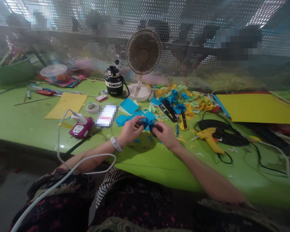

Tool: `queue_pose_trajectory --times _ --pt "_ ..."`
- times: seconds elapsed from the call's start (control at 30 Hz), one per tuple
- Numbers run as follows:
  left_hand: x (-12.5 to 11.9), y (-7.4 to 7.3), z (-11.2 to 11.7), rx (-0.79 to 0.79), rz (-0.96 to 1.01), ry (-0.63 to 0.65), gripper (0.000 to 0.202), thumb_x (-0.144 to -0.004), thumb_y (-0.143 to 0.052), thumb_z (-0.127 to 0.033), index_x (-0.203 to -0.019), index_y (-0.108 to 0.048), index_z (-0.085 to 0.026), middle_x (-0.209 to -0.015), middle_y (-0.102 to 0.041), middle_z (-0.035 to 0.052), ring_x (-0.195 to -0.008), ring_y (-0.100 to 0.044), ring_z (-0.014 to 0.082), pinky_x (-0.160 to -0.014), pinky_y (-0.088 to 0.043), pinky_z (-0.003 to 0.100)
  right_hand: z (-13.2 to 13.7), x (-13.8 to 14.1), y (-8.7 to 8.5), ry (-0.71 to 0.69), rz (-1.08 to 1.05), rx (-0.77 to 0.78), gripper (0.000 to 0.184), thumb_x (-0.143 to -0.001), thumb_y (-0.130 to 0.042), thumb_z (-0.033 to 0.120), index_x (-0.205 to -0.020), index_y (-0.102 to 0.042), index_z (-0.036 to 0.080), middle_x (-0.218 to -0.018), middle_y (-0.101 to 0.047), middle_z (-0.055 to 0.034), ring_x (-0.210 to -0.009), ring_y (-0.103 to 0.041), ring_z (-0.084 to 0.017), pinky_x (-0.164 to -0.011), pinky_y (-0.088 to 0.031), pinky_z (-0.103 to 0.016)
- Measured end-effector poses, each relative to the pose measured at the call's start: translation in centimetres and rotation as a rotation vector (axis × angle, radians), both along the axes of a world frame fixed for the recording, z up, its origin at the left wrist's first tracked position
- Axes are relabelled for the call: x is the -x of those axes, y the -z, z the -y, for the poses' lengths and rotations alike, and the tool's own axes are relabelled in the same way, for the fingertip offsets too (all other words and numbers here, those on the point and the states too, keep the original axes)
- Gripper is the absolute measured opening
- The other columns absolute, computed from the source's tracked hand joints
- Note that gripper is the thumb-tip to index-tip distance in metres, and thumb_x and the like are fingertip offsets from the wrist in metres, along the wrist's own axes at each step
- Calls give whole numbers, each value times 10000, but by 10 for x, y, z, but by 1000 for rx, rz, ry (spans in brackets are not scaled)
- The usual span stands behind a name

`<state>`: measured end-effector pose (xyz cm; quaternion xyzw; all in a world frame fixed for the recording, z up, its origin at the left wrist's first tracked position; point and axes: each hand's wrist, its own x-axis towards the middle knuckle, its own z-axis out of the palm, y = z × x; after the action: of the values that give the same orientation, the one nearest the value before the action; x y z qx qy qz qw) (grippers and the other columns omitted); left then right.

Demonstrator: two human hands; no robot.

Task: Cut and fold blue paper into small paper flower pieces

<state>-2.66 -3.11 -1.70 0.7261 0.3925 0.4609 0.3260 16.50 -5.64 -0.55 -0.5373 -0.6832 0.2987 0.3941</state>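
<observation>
Both my hands meet over the green table (33, 125), pinching a folded blue paper piece (148, 121). My left hand (130, 130), with a white band on its wrist, grips the piece's left side with curled fingers. My right hand (163, 132) holds its right side, fingers closed. Loose blue paper sheets (129, 105) lie just behind the hands. Small paper scraps lie around them.
A yellow glue gun (209, 137) with black cables lies to the right. A black stapler (170, 111) and a pile of folded coloured papers (190, 100) sit behind. A fan (143, 58), a black jug (114, 82), a phone (106, 116), a pink power strip (81, 129) and yellow sheets (256, 108) stand around.
</observation>
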Motion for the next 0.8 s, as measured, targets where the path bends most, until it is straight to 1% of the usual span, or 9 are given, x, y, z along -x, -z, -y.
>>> queue_pose_trajectory --times 0.13,0.27,0.37,0.43,0.53,0.57,0.7,0.8 --pt "1 0 -2 28 42 11 348 -817 -596 -180 -1161 -643 -158 -717 -622 -10 -619 -550 92 -595 -446 205 -3 -1 2 41 -85 35 233 -766 -606 442 -756 -610 209 -657 -660 -13 -592 -579 -158 -584 -469 -290" --pt "2 -1 -3 83 68 34 362 -822 -594 -207 -1176 -639 -142 -681 -608 -14 -584 -533 92 -565 -435 207 -8 -5 6 22 -148 91 228 -747 -614 435 -760 -614 207 -679 -670 -23 -611 -617 -174 -609 -503 -313" --pt "4 0 -6 134 32 40 320 -814 -610 -234 -1113 -672 -139 -714 -644 10 -594 -554 101 -548 -431 213 -12 -8 9 21 -140 131 239 -730 -627 443 -757 -616 206 -667 -669 -23 -596 -623 -179 -602 -514 -322" --pt "7 0 -10 129 25 30 334 -788 -630 -218 -1110 -679 -146 -804 -686 39 -670 -600 118 -585 -461 218 -14 -10 9 19 -128 151 240 -734 -629 443 -754 -616 204 -648 -668 -17 -569 -615 -170 -582 -508 -311" --pt "13 -4 -19 80 152 -21 389 -760 -633 -186 -1147 -663 -155 -971 -706 76 -864 -649 151 -711 -513 240 -15 -12 9 -14 -64 165 231 -753 -634 433 -745 -629 202 -611 -670 -3 -508 -571 -139 -528 -468 -274" --pt "15 -6 -22 64 215 -48 372 -761 -630 -186 -1129 -664 -154 -983 -701 79 -897 -649 155 -740 -517 246 -14 -13 9 -32 -29 168 227 -760 -636 428 -745 -642 202 -600 -670 2 -493 -556 -132 -508 -448 -263" --pt "25 -11 -38 42 396 -156 273 -766 -643 -210 -1034 -672 -170 -992 -698 70 -925 -644 155 -786 -523 259 -13 -12 9 -70 84 169 220 -793 -620 410 -760 -697 206 -573 -670 6 -484 -551 -134 -484 -405 -257" --pt "28 -10 -46 57 429 -204 205 -748 -650 -213 -948 -673 -173 -994 -709 70 -905 -648 155 -800 -528 273 -13 -12 9 -60 159 157 227 -801 -626 410 -772 -726 209 -583 -675 -3 -515 -572 -150 -507 -408 -272"
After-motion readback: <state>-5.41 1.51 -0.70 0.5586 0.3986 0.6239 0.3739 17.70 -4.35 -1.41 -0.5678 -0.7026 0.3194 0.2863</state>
